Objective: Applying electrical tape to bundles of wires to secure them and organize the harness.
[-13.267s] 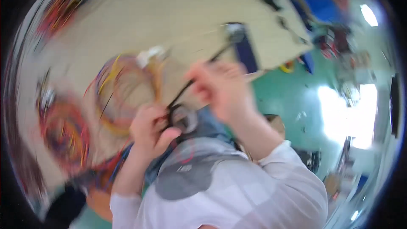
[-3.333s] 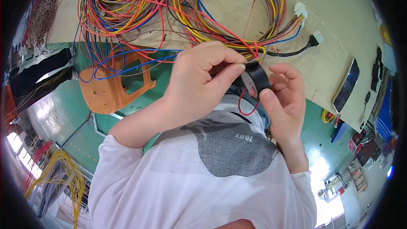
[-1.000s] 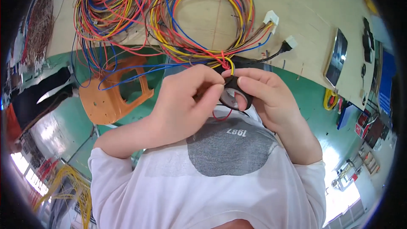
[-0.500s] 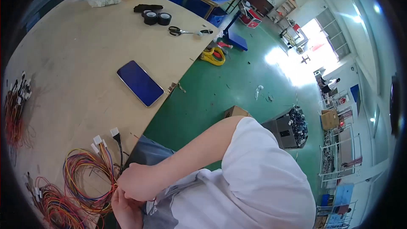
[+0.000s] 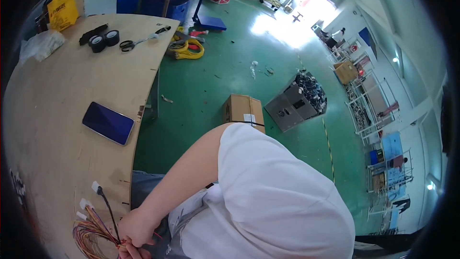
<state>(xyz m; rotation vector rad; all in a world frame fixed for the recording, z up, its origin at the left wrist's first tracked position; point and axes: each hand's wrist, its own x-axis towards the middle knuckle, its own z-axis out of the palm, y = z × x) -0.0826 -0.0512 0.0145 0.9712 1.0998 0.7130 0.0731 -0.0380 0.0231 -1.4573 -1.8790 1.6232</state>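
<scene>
At the table's near edge, low on the left, lies a coiled wire harness (image 5: 87,240) of red, yellow and purple wires. White plug connectors (image 5: 85,204) end some of its wires, and a black lead (image 5: 109,208) with a white plug runs up from it. My right hand (image 5: 138,228) is closed at the harness's bound side, fingers bent down over the wires. Below it, partly cut off by the lower edge, my left hand (image 5: 133,252) pinches the same bundle. A thin red piece (image 5: 157,235) shows beside the right hand; what it is I cannot make out.
On the table lie a phone (image 5: 108,123), scissors (image 5: 135,44), black tape rolls (image 5: 111,38), a plastic bag (image 5: 42,47) and a yellow bag (image 5: 63,10). A cardboard box (image 5: 239,107) and a grey bin of scraps (image 5: 293,103) stand on the green floor. Yellow coils (image 5: 189,52) hang by the table corner.
The whole view has swung, so the table has shifted left and more floor shows at right. Both hands stay together at the harness, now lower in the picture.
</scene>
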